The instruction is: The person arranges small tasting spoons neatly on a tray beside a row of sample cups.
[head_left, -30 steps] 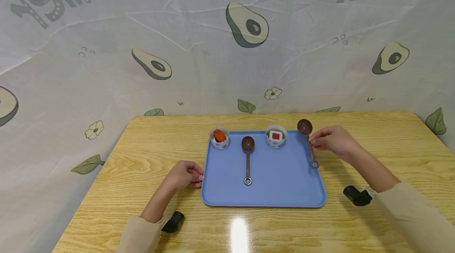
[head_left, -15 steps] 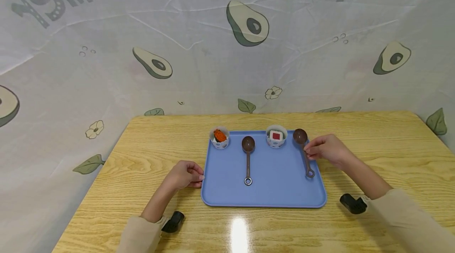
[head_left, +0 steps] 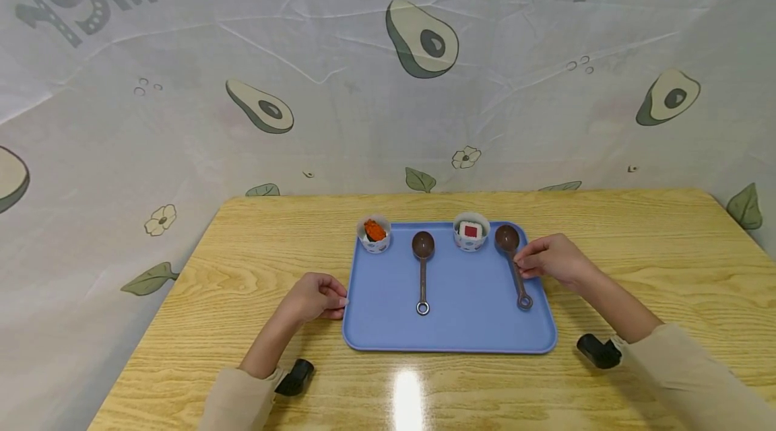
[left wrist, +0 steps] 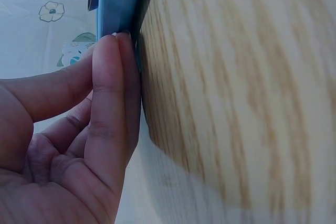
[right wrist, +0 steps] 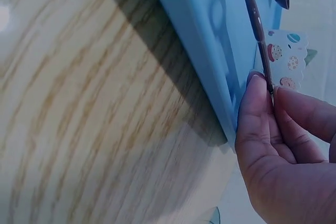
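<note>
A blue tray (head_left: 467, 326) lies on the wooden table. My left hand (head_left: 316, 296) is at its left side; thumb and fingertips pinch the rim, as the left wrist view shows. Over the tray's right part, my right hand (head_left: 554, 260) pinches a brown spoon (head_left: 506, 238) by the handle, bowl toward the back. In the right wrist view, the spoon handle (right wrist: 256, 19) stands off the tray surface, with its shadow below. A second brown spoon (head_left: 423, 247) lies near the tray's middle, its ringed handle pointing toward me.
At the tray's back left corner stands a paper cup (head_left: 376, 247) holding an orange-topped sushi piece (head_left: 375, 231). Another paper cup (head_left: 469, 244), with a white and red sushi piece (head_left: 470, 230), stands near the back edge. An avocado-print cloth (head_left: 339, 108) hangs behind the table.
My right hand has moved the spoon toward me and to the left, from above the tray's back right corner to farther over the tray. The left hand stays at the rim.
</note>
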Demonstrator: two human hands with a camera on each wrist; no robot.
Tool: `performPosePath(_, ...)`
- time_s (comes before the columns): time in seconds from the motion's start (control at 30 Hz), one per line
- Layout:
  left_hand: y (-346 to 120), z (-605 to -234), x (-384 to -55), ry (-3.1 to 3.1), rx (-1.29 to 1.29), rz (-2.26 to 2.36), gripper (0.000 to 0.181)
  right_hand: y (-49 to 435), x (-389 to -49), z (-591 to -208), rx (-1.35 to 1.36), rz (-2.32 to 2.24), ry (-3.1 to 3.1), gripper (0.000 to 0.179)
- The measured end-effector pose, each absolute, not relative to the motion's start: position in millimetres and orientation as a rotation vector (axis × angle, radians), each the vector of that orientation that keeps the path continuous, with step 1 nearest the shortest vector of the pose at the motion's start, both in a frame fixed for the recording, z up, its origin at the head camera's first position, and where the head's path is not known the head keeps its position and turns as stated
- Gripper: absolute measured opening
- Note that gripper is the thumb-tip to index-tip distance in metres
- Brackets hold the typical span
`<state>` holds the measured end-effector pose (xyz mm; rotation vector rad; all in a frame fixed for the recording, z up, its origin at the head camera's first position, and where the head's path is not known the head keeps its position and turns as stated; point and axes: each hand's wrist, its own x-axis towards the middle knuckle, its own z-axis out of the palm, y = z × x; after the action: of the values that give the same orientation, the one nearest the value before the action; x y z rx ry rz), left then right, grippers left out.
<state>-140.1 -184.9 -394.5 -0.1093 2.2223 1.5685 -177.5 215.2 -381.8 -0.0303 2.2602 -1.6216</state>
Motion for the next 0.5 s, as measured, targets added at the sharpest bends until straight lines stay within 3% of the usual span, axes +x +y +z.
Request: performPosePath(0.5, -184.4, -392.8, -141.1, 2.215, -0.115, 1.562, 0.006, 209.7, -177.5, -382.2, -0.020, -1.564, 2.294, 0.017)
